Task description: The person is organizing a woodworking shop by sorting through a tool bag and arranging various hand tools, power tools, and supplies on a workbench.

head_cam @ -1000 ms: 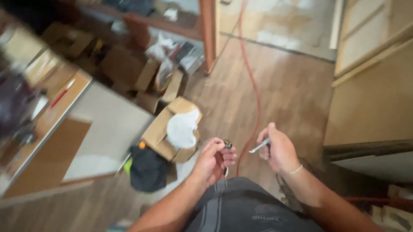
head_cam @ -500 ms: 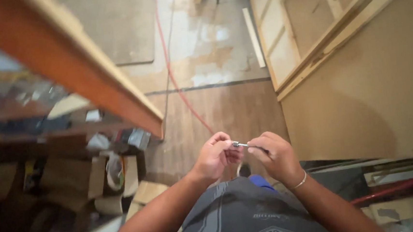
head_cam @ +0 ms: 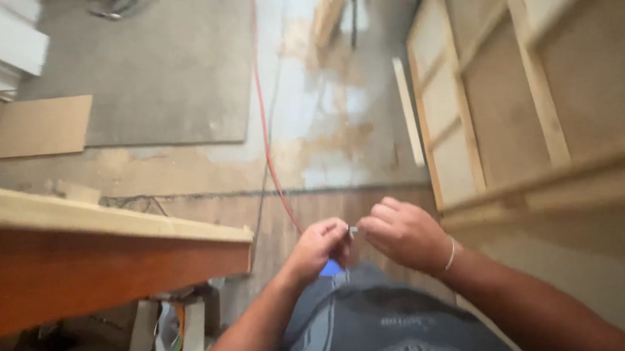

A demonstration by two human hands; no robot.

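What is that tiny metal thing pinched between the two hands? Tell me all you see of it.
The small metal piece looks silvery and shiny, only a sliver showing. It sits between the fingertips of the left hand and the right hand, held in front of the person's waist above the wooden floor. Its shape is too hidden to tell.

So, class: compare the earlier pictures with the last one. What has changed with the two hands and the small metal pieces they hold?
The left hand and right hand, apart a second ago, have come together in front of the body. The thin silvery metal rod, once plainly sticking out of the right hand, now shows only as a small metal piece between the fingertips. Both hands keep their grip; the red cable still lies along the floor.
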